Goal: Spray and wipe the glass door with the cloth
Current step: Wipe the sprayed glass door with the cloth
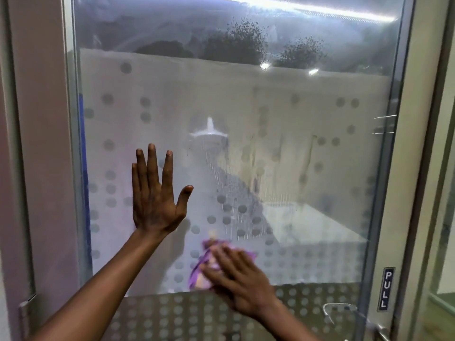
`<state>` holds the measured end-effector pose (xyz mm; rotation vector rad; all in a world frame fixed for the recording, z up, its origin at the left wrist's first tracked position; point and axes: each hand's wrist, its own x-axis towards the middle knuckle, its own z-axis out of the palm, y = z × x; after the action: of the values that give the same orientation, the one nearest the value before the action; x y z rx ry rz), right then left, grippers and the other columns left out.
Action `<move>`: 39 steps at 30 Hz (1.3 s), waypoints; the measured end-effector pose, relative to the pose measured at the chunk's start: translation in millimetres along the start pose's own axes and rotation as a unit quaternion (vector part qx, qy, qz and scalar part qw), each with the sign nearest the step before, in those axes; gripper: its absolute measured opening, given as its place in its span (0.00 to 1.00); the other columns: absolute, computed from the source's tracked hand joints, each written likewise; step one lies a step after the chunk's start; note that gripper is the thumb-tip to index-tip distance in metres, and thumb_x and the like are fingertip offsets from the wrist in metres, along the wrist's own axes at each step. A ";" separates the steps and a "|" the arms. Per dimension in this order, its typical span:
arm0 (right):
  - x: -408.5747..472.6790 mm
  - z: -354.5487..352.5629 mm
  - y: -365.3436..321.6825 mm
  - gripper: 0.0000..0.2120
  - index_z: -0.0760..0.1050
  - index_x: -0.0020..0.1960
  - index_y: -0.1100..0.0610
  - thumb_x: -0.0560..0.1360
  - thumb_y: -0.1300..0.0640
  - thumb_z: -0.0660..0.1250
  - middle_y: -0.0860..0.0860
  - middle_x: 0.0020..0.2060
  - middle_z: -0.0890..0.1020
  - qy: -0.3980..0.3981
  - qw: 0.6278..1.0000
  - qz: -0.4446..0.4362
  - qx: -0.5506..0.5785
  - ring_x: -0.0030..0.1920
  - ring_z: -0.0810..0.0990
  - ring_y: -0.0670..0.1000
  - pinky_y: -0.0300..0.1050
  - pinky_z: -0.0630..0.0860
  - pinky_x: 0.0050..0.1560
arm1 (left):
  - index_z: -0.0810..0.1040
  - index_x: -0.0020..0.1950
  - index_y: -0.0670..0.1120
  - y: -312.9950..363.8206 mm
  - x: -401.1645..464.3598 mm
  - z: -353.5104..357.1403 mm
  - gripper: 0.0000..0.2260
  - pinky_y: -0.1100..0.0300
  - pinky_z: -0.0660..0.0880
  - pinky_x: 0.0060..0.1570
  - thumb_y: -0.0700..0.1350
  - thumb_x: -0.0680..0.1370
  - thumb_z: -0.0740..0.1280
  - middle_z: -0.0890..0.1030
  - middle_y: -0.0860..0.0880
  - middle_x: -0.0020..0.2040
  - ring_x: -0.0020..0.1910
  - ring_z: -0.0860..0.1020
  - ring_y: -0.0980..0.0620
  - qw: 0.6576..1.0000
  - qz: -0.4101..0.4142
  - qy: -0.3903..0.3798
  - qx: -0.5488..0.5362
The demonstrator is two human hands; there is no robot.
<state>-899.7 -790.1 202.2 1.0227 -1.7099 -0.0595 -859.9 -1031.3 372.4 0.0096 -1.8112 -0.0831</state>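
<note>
A big frosted glass door (307, 156) with grey dots fills the view, set in a pale metal frame (416, 168). Wet drips run down its middle. A small dark PULL sign (387, 289) sits low on the right edge. The left hand (157, 193) lies flat and open on the glass. The right hand (240, 274), blurry, presses a purple cloth (200, 271) against the glass, lower down.
</note>
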 end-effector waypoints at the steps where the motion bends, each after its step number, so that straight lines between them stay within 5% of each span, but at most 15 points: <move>1: -4.5 -7.8 18.6 0.27 0.65 0.80 0.47 0.83 0.43 0.63 0.59 0.80 0.66 0.031 0.996 0.079 -0.004 0.81 0.62 0.59 0.59 0.68 0.75 | 0.49 0.84 0.47 0.1 -0.2 0.8 0.36 0.40 0.47 0.82 0.64 0.81 0.52 0.46 0.39 0.84 0.83 0.43 0.37 1.000 0.001 0.001 0.000; 3: -17.2 -23.2 60.3 0.28 0.63 0.81 0.53 0.84 0.43 0.58 0.66 0.79 0.64 0.096 0.958 0.270 -0.022 0.81 0.62 0.65 0.61 0.65 0.77 | 0.49 0.84 0.47 0.5 -0.1 1.6 0.36 0.40 0.46 0.82 0.65 0.81 0.53 0.46 0.39 0.84 0.83 0.42 0.37 1.000 0.000 0.000 0.005; 6: -39.0 -33.9 103.7 0.29 0.58 0.81 0.60 0.85 0.46 0.54 0.68 0.80 0.61 0.208 0.818 0.535 -0.033 0.79 0.62 0.69 0.64 0.64 0.77 | 0.48 0.84 0.48 2.6 0.3 0.9 0.37 0.40 0.46 0.82 0.65 0.81 0.53 0.45 0.39 0.84 0.83 0.42 0.37 1.000 -0.004 -0.009 0.012; 8: -40.3 -31.8 108.9 0.29 0.57 0.82 0.62 0.86 0.47 0.53 0.70 0.79 0.60 0.272 0.717 0.642 -0.008 0.78 0.62 0.71 0.65 0.66 0.76 | 0.48 0.84 0.48 3.9 0.4 0.6 0.37 0.40 0.46 0.82 0.65 0.81 0.53 0.45 0.39 0.84 0.83 0.42 0.37 1.000 -0.007 -0.009 0.016; 10: -27.2 -25.8 98.6 0.29 0.56 0.82 0.62 0.87 0.46 0.52 0.71 0.79 0.59 0.296 0.666 0.684 0.011 0.78 0.62 0.71 0.64 0.65 0.76 | 0.48 0.84 0.48 4.2 0.1 1.1 0.37 0.39 0.47 0.81 0.65 0.81 0.52 0.46 0.39 0.84 0.83 0.43 0.37 1.000 -0.007 -0.003 0.013; 12: -6.8 -18.5 77.5 0.28 0.58 0.82 0.62 0.87 0.47 0.53 0.72 0.78 0.61 0.296 0.678 0.673 0.000 0.78 0.63 0.72 0.64 0.66 0.76 | 0.49 0.84 0.48 3.9 -0.6 1.9 0.37 0.39 0.48 0.81 0.65 0.81 0.52 0.46 0.39 0.84 0.83 0.43 0.37 1.000 -0.007 0.004 0.006; 15: 24.0 -6.6 28.7 0.29 0.60 0.81 0.62 0.86 0.46 0.53 0.69 0.80 0.59 0.244 0.776 0.581 0.026 0.80 0.59 0.69 0.63 0.62 0.78 | 0.49 0.84 0.48 4.1 -0.9 2.1 0.37 0.39 0.48 0.81 0.65 0.80 0.52 0.46 0.39 0.84 0.83 0.43 0.37 1.000 -0.011 0.007 0.000; 18: 46.0 -1.9 -25.8 0.28 0.63 0.81 0.56 0.84 0.44 0.56 0.65 0.81 0.58 0.103 0.940 0.319 0.061 0.83 0.55 0.65 0.63 0.61 0.79 | 0.49 0.84 0.48 3.2 -0.8 1.2 0.36 0.39 0.48 0.81 0.65 0.80 0.52 0.46 0.40 0.84 0.83 0.43 0.37 1.000 -0.009 0.004 0.006; 20: 49.9 0.8 -36.1 0.27 0.63 0.81 0.50 0.84 0.43 0.59 0.60 0.82 0.60 0.012 0.996 0.087 0.023 0.83 0.55 0.61 0.60 0.65 0.77 | 0.49 0.84 0.48 1.0 -1.8 0.6 0.37 0.39 0.48 0.81 0.65 0.80 0.52 0.45 0.40 0.84 0.83 0.43 0.37 1.000 -0.007 0.001 0.006; 22: 53.3 -0.2 -27.4 0.28 0.60 0.82 0.47 0.84 0.42 0.59 0.54 0.83 0.60 -0.024 1.000 -0.016 -0.010 0.83 0.56 0.58 0.58 0.67 0.77 | 0.49 0.84 0.48 -0.6 -1.4 -0.1 0.37 0.40 0.48 0.81 0.65 0.80 0.53 0.46 0.40 0.84 0.83 0.43 0.37 1.000 -0.005 0.002 0.008; 24: 55.1 -6.2 -11.6 0.29 0.60 0.82 0.48 0.84 0.42 0.61 0.53 0.82 0.61 -0.015 1.000 -0.010 -0.018 0.83 0.58 0.58 0.60 0.68 0.76 | 0.50 0.84 0.47 -1.4 -0.6 0.4 0.37 0.40 0.49 0.81 0.64 0.80 0.54 0.46 0.40 0.84 0.83 0.43 0.37 1.000 -0.006 0.003 0.005; 28: 60.4 -30.5 52.4 0.29 0.62 0.81 0.56 0.84 0.44 0.58 0.61 0.81 0.62 0.093 0.971 0.217 -0.048 0.83 0.58 0.62 0.62 0.65 0.78 | 0.51 0.83 0.47 0.9 -0.2 1.6 0.37 0.40 0.47 0.82 0.65 0.80 0.53 0.46 0.40 0.84 0.83 0.43 0.38 1.000 -0.006 0.002 0.006; 33: 60.7 -62.0 135.7 0.30 0.59 0.81 0.63 0.84 0.47 0.55 0.67 0.80 0.60 0.253 0.786 0.564 -0.026 0.80 0.60 0.66 0.62 0.62 0.79 | 0.51 0.83 0.48 3.8 -1.1 1.1 0.37 0.40 0.46 0.82 0.65 0.80 0.52 0.46 0.40 0.84 0.83 0.43 0.38 1.000 -0.007 -0.005 0.018; 36: 77.1 -62.1 139.5 0.30 0.60 0.81 0.63 0.86 0.47 0.54 0.69 0.79 0.62 0.298 0.697 0.652 0.000 0.79 0.61 0.69 0.64 0.64 0.77 | 0.51 0.83 0.48 3.9 -0.9 1.1 0.37 0.40 0.47 0.82 0.66 0.80 0.52 0.46 0.40 0.84 0.83 0.43 0.38 1.000 -0.009 -0.002 0.017; 39: 102.5 -53.5 102.7 0.29 0.61 0.81 0.61 0.85 0.48 0.55 0.67 0.80 0.62 0.282 0.778 0.560 -0.019 0.80 0.61 0.67 0.62 0.62 0.79 | 0.52 0.83 0.47 4.8 -0.7 1.3 0.36 0.39 0.48 0.81 0.65 0.80 0.52 0.46 0.40 0.84 0.83 0.44 0.37 1.000 -0.009 0.003 0.013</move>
<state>-921.6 -769.0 353.8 -0.1633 -1.4736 0.8924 -860.8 -1026.5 371.8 0.0438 -1.8072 -0.0726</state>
